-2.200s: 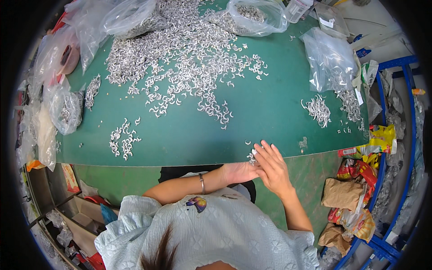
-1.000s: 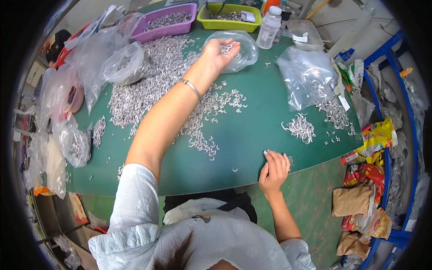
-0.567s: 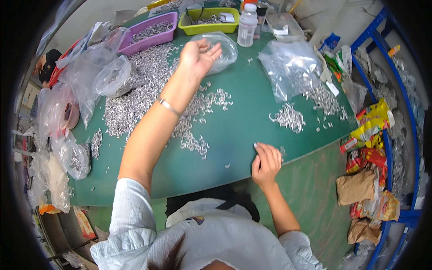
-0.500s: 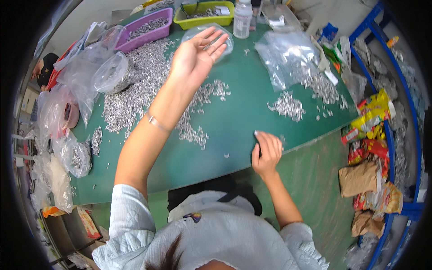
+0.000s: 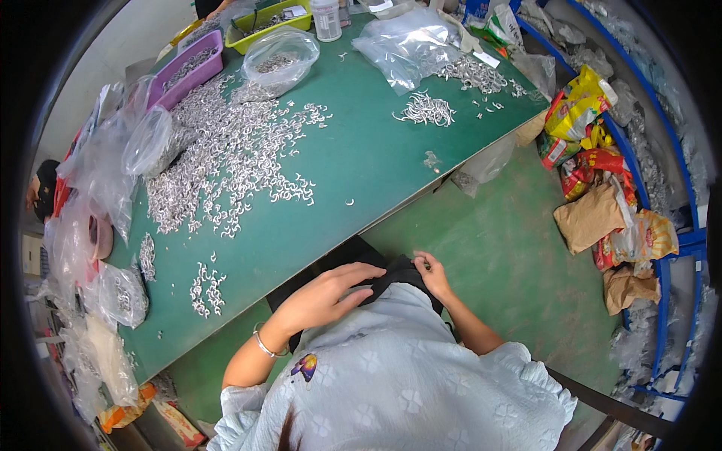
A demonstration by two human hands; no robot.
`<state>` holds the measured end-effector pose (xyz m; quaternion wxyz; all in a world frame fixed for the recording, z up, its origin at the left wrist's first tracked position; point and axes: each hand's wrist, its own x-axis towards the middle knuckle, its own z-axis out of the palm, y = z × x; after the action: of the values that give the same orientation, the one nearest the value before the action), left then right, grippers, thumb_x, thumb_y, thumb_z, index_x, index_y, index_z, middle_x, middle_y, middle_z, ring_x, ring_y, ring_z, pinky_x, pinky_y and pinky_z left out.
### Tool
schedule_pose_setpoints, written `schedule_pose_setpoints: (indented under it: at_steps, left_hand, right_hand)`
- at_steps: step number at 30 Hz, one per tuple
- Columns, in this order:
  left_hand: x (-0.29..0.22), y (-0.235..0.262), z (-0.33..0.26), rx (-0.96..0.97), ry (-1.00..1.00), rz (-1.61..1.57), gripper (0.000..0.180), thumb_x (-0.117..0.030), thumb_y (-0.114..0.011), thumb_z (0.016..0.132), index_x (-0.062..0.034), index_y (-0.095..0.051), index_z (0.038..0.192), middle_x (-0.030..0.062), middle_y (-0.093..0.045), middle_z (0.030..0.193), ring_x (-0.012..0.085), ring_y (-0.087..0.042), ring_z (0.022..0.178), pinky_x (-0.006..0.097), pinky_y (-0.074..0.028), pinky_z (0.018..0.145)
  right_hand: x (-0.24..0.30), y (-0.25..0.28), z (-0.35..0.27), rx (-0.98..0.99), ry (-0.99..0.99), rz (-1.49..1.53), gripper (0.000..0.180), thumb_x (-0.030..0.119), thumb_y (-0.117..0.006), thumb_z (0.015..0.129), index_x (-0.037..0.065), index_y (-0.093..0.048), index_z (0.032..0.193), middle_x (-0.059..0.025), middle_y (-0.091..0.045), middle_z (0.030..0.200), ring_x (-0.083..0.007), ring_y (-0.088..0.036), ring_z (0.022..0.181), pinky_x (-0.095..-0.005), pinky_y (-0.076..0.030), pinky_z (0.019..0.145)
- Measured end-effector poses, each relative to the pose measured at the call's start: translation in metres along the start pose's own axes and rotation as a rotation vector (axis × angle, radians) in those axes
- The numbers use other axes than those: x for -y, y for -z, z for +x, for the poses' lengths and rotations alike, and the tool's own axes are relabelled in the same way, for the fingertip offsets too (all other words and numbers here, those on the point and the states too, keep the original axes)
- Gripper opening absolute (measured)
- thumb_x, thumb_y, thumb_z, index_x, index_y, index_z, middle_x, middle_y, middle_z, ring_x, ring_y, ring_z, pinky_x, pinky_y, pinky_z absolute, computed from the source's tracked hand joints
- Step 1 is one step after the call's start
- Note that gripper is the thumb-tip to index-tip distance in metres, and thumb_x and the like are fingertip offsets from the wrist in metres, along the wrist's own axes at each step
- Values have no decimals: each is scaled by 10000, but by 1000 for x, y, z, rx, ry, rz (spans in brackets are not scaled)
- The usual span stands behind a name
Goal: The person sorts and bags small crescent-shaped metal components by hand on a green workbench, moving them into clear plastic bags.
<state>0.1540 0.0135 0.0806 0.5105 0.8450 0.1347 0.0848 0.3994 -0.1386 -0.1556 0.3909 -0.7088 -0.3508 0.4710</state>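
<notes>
Metal pieces [image 5: 191, 66] lie in a purple bin [image 5: 195, 83] and clear bag [image 5: 292, 80].

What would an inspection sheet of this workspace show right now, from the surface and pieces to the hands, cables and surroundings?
Surface: green table, bare toward the middle and along much of its near edge.
Job's things: curved silvery pieces spread widely at left; small pile at right; loose cluster near the front left; one lone piece.
Clutter: purple bin, yellow-green bin, white bottle, several clear plastic bags.
Hands: both off the table, over the lap; left hand open, nothing seen in it; right hand loosely curled, contents unclear.
Cables: nothing seen.
Surroundings: green floor; brown paper bag beside the blue rack at right.
</notes>
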Motion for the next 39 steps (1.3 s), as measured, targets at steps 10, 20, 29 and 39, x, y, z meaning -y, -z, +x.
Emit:
schedule_pose_setpoints:
  at_steps: [10,20,29,39]
  left_hand:
    - [53,-30,-50,-51,39,-110,458,-251,-534,962,18,-476,1329,215,-576,1235,355,-573,1121,391,-452,975]
    - [99,-43,-51,51,-76,-167,453,-260,-539,963,29,-497,1310,208,-601,1221,328,-591,1122,396,-474,965]
    - [108,-45,-43,147,-53,-375,393,-171,-556,956,0,-516,1308,182,-635,1176,253,-630,1068,369,-498,923]
    - [74,-13,-31,31,11,-472,309,-62,-555,942,27,-566,1238,141,-656,1127,205,-636,1035,322,-497,914]
  right_hand:
    - [21,37,-46,332,-60,-314,771,171,-528,798,69,-229,1501,-230,-440,1430,-299,-344,1388,-363,-272,1132]
    - [18,29,-109,87,-187,-1179,442,136,-517,825,49,-553,1256,-295,-651,959,-464,-634,912,-517,-525,804]
    - [154,20,-149,596,-825,-1024,525,333,-489,985,-144,-630,814,-231,-695,810,-293,-709,642,-401,-568,585]
    - [104,0,-145,817,-1016,-931,290,41,-480,781,-82,-686,943,-227,-700,964,-314,-716,723,-409,-588,597]
